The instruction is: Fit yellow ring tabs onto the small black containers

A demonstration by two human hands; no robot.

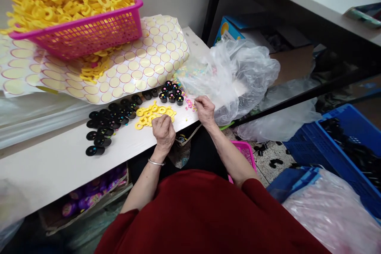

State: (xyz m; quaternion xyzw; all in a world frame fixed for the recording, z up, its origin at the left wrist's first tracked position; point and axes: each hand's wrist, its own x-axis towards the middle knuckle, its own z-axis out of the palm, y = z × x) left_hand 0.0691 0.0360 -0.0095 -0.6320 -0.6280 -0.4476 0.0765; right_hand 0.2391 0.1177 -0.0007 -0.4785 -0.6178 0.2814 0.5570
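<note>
My left hand (163, 133) is closed at the table's front edge, beside a loose pile of yellow plastic rings with tabs (145, 117). What its fingers hold, if anything, is hidden. My right hand (204, 110) is pinched closed next to scattered small pink beads (189, 104); I cannot make out anything in it. Behind the rings stands a cluster of short black cups (172, 97) with coloured beads in their tops. To the left, several more black cups (110, 118) stand in rows, some tilted, with coloured bits in them.
A pink basket (89, 35) heaped with yellow rings rests on sheets of round stickers (143, 61) at the back left. Clear plastic bags (244, 75) lie at the right end of the white table (127, 149). A blue crate (351, 135) of black parts is on the floor.
</note>
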